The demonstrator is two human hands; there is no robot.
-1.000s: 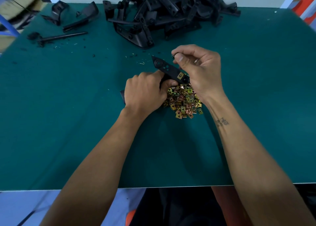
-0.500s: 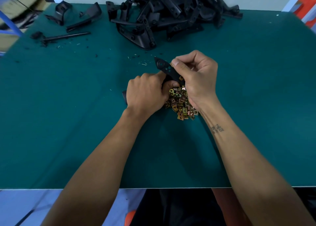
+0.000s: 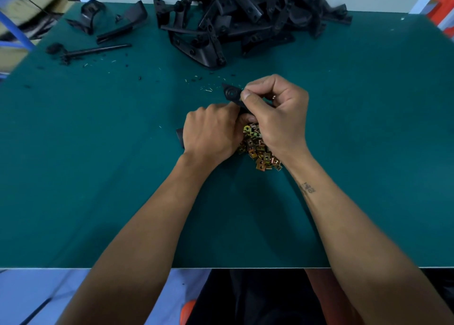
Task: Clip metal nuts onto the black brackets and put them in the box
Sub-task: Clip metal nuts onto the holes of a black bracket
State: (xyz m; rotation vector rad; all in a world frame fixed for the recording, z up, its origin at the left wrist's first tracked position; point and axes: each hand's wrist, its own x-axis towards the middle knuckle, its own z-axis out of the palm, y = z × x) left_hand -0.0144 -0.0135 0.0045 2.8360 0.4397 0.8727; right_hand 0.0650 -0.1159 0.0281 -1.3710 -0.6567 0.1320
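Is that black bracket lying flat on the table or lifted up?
Lifted up. The left hand grips the black bracket's near end, the right hand pinches its far end, and it slants above the green table.

Two hands work one black bracket [image 3: 232, 94]; one heap of metal nuts [image 3: 260, 147] at centre; one bracket pile [image 3: 245, 17] at the top.
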